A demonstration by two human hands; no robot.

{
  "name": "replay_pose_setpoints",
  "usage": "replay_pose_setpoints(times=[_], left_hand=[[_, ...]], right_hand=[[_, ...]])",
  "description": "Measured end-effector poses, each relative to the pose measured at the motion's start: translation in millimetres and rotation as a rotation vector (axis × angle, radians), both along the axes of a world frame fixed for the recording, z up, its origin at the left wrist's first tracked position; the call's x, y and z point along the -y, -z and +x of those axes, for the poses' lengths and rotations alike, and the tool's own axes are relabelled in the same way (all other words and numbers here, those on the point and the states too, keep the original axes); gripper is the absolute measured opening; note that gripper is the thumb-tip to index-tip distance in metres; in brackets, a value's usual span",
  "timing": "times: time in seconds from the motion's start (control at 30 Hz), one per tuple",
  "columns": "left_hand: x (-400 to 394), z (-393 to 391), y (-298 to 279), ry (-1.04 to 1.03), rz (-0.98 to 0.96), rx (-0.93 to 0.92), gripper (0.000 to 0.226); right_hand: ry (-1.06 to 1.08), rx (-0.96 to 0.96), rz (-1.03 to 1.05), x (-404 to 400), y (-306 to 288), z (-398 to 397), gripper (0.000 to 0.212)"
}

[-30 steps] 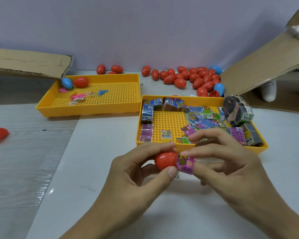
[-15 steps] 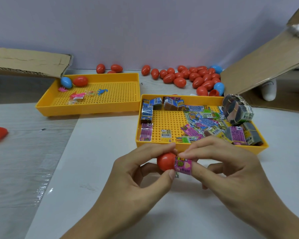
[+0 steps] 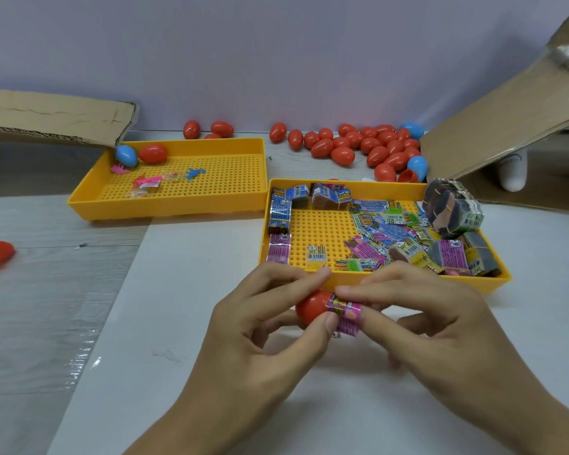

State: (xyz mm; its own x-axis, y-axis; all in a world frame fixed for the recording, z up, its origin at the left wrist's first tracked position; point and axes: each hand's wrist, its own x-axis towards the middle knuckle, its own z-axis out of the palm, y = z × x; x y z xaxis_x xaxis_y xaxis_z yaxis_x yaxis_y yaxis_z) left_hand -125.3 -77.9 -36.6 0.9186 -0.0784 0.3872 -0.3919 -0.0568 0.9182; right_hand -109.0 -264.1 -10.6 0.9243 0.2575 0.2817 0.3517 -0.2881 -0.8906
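the red egg (image 3: 310, 307) is hanging just above the white table (image 3: 184, 339), right in front of the near yellow tray (image 3: 493, 285), and both hands are working on it. the left hand (image 3: 253, 343) is gripping the egg's bare end, with the thumb curling underneath and the forefinger arching over the top. the right hand (image 3: 437, 326) is pinching the pink sleeve label (image 3: 348, 318), which is wrapping the egg's right end.

judging by its gloss and size, the egg is looking like light, hollow, hard plastic. it is probably going to feel slippery and want to roll or squirt out of a tight squeeze. the safest hold is looking like the one in use, across the widest bare part and well clear of the sleeve's path. the sleeve is looking like thin printed film, soft and easy to crease or split. it is better taken by opposite edges and eased along evenly than dragged from one side.

compared with a second ago, the right hand's fingers are no longer lifting over the tray rim. they are now lying low along the sleeve, and the right forefinger tip is meeting the left one above the egg. less red is showing than half a second ago, so the sleeve seems to be riding a little further on. the egg itself is staying at about the same spot above the table.
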Motion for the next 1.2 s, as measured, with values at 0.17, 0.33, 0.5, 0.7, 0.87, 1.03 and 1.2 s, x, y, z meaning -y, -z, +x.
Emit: replay_pose_setpoints(times=[0.17, 0.33, 0.5, 0.7, 0.87, 1.03, 1.2], left_hand=[[0.7, -0.9, 0.3, -0.051, 0.026, 0.133, 0.036], [-0.8, -2.1, -1.5, -0.136, 0.175, 0.267, 0.029], [1.8, -5.1, -6.7, -0.241, 0.343, 0.426, 0.027], [3.1, -5.9, -4.8, -0.236, 0.313, 0.383, 0.027], [4.1, -4.8, -3.0, -0.211, 0.177, 0.27, 0.026], [-5.6, 7.3, 15.3, -0.157, 0.137, -0.15, 0.051], [5.8, -14.9, -5.7, -0.209, 0.237, 0.208, 0.033]], right_hand=[[-0.034, -0.286, 0.175, -0.6, -7.8, -1.1, 0.02], [-0.125, -0.503, 0.266, 3.4, -14.4, 3.8, 0.024], [-0.021, -0.352, 0.202, -0.2, -12.2, 0.4, 0.022], [-0.041, -0.397, 0.251, -3.2, -13.3, -1.5, 0.022], [-0.151, -0.623, 0.325, 2.5, -12.5, 5.4, 0.015], [-0.319, -0.838, 0.489, 6.4, -13.9, 8.5, 0.036], [-0.313, -0.904, 0.486, 2.9, -13.8, 7.0, 0.043]])
